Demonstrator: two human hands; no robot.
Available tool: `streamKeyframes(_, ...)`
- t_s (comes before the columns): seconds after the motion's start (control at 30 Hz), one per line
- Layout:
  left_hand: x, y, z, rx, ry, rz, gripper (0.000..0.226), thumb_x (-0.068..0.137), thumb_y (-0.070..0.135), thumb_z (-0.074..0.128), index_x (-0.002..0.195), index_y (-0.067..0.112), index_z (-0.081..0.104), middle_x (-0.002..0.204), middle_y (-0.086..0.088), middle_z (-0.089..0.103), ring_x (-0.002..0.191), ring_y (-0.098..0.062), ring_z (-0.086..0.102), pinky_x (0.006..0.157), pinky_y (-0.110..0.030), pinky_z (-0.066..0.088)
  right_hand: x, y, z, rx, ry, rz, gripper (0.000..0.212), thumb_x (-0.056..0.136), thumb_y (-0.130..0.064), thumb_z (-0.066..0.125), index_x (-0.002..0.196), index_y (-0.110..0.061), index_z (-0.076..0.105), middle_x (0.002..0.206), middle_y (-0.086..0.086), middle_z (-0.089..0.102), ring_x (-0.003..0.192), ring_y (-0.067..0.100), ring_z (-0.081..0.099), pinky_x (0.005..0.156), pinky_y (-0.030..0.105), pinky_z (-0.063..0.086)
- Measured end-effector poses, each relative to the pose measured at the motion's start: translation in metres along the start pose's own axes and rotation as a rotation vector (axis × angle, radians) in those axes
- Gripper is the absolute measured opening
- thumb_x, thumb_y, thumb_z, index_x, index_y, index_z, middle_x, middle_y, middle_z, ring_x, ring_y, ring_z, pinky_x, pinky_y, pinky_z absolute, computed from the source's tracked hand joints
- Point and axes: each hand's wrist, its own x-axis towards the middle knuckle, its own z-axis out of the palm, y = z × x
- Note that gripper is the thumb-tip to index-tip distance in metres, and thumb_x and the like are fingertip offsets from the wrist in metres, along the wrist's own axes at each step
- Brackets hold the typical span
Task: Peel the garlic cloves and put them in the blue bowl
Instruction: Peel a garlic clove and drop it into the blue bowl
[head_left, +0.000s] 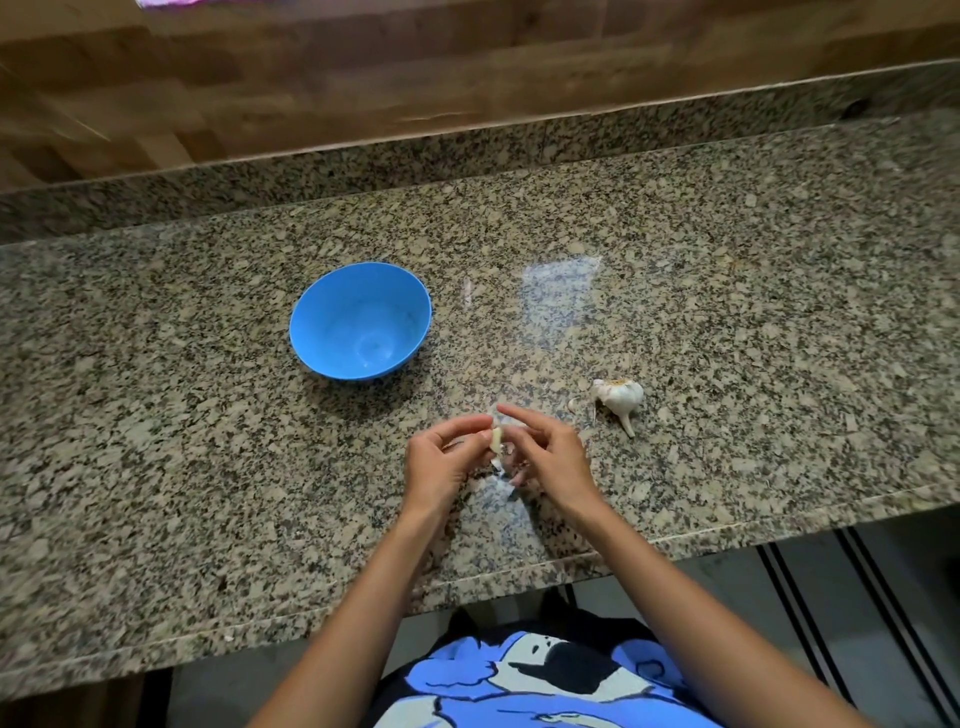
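A pale garlic clove (496, 440) sits between my two hands above the granite counter. My left hand (441, 462) pinches it with thumb and fingertips. My right hand (545, 452) has its fingers on the clove's thin skin, with the forefinger stretched out over it. The blue bowl (332, 312) stands empty to the upper left of my hands. The garlic head (621, 397) lies on its side just right of my right hand, with a small loose piece (573, 404) beside it.
The granite counter (727, 312) runs wide to both sides, with a raised granite ledge and a wooden wall behind it. Its front edge (519, 577) lies close below my wrists. Bits of garlic skin (501, 480) lie under my hands.
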Motion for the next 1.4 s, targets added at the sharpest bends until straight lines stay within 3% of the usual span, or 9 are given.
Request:
streamKeyframes(0.1,0.0,0.002,-0.002,0.002,-0.045,-0.003,0.015,0.078,-0.001,0.069,0.092,0.004,0.071,0.089,-0.011,0.073,0.08,-0.022,0.068,0.076,-0.03,0.057,0.001,-0.004,-0.001,0.032,-0.023,-0.009,0.019,0.085,-0.009,0.064,0.102,-0.012,0.071,0.094,0.007,0.071,0.063,0.018,0.06,0.049,0.021,0.05)
streamKeyframes(0.27,-0.002,0.005,-0.004,-0.279,-0.034,-0.102,0.012,0.076,-0.005,0.066,0.086,0.002,0.069,0.084,-0.01,0.072,0.073,-0.02,0.069,0.065,-0.023,0.058,-0.001,-0.012,-0.005,0.202,-0.084,0.04,0.016,0.083,0.002,0.062,0.096,-0.003,0.069,0.086,0.018,0.069,0.054,0.015,0.059,0.044,0.019,0.05)
streamKeyframes(0.6,-0.004,0.008,-0.003,-0.048,-0.081,-0.02,0.028,0.076,0.0,0.071,0.101,0.01,0.07,0.097,-0.006,0.073,0.086,-0.021,0.07,0.072,-0.025,0.055,0.002,-0.008,-0.003,0.157,0.012,-0.008,0.013,0.08,-0.005,0.068,0.093,-0.001,0.071,0.089,0.018,0.07,0.063,0.02,0.063,0.044,0.022,0.049)
streamKeyframes(0.83,0.0,0.008,-0.007,-0.38,-0.073,-0.118,0.029,0.067,-0.003,0.069,0.095,0.003,0.07,0.094,-0.013,0.072,0.083,-0.022,0.07,0.067,-0.022,0.057,-0.001,-0.005,-0.004,0.205,-0.028,0.062,0.015,0.087,-0.013,0.061,0.099,-0.007,0.068,0.09,0.009,0.07,0.06,0.014,0.061,0.044,0.019,0.049)
streamKeyframes(1.0,0.001,0.005,-0.004,-0.134,-0.02,-0.006,0.025,0.071,-0.007,0.071,0.092,0.007,0.071,0.09,-0.008,0.074,0.084,-0.02,0.07,0.072,-0.024,0.055,-0.003,-0.006,-0.005,0.138,-0.113,0.065,0.015,0.085,-0.011,0.063,0.097,-0.003,0.069,0.094,0.017,0.069,0.052,0.011,0.056,0.038,0.017,0.043)
streamKeyframes(1.13,0.0,0.003,-0.007,0.006,-0.08,0.066,0.023,0.077,-0.002,0.071,0.099,0.002,0.071,0.091,-0.01,0.073,0.082,-0.019,0.07,0.069,-0.02,0.054,-0.001,-0.006,-0.008,0.034,-0.136,0.058,0.013,0.086,-0.007,0.061,0.097,-0.002,0.069,0.081,0.011,0.07,0.048,0.009,0.055,0.038,0.016,0.04)
streamKeyframes(1.2,0.002,0.005,-0.011,0.25,-0.126,0.177,0.023,0.082,0.007,0.069,0.105,0.006,0.07,0.088,-0.006,0.073,0.075,-0.009,0.069,0.065,-0.018,0.053,0.0,-0.007,-0.011,-0.109,-0.137,0.028,0.014,0.087,-0.009,0.061,0.097,-0.005,0.069,0.076,0.009,0.069,0.049,0.007,0.055,0.04,0.016,0.041)
streamKeyframes(1.3,0.002,0.012,-0.015,0.87,-0.229,0.454,0.014,0.093,0.018,0.055,0.098,0.012,0.067,0.071,0.007,0.061,0.056,-0.002,0.054,0.052,-0.015,0.045,0.002,-0.005,-0.012,-0.524,-0.067,-0.23,0.014,0.087,-0.01,0.061,0.096,-0.005,0.071,0.073,0.006,0.069,0.052,0.006,0.057,0.047,0.016,0.047)
streamKeyframes(1.4,0.0,0.021,-0.009,1.029,-0.296,0.458,0.023,0.1,0.023,0.042,0.08,0.019,0.053,0.07,0.004,0.052,0.06,-0.009,0.047,0.056,-0.024,0.045,0.004,-0.003,-0.014,-0.784,-0.039,-0.565,0.012,0.086,0.001,0.059,0.084,0.0,0.072,0.065,0.007,0.067,0.053,0.014,0.059,0.052,0.02,0.051)
